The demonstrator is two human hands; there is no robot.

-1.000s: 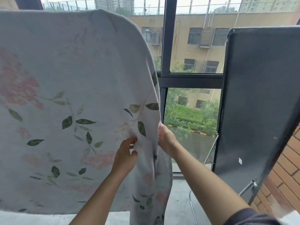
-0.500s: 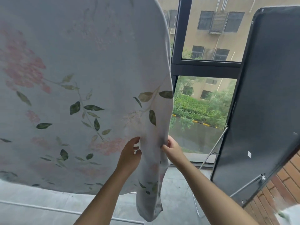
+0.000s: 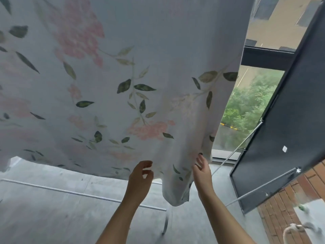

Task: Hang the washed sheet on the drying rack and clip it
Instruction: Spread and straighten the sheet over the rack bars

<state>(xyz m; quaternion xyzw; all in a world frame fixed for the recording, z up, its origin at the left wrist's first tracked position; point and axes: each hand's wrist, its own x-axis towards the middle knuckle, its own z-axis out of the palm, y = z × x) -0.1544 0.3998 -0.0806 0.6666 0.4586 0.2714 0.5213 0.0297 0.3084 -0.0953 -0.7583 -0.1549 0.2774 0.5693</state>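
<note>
The washed sheet (image 3: 158, 50), pale blue-grey with pink flowers and green leaves, hangs draped over the drying rack and fills most of the view. The rack's top rail is hidden under it; a white lower bar (image 3: 79, 192) and a curved leg (image 3: 166, 224) show below. My left hand (image 3: 140, 176) is just in front of the sheet's bottom edge, fingers loosely curled with nothing between them. My right hand (image 3: 202, 169) has straight fingers touching the folded right-hand edge near the hanging corner (image 3: 177, 194). No clip is visible.
A large black panel (image 3: 290, 120) on thin metal struts leans close on the right. Behind it is a dark-framed window (image 3: 263, 59) with trees outside. A brick wall (image 3: 290, 199) runs at the lower right, above a blurred white object. Grey floor tiles lie below.
Both hands have slid down the sheet's right edge to its lower corner. My left hand has let go of the fabric, and my right hand's fingers have straightened. The view has tilted downward.
</note>
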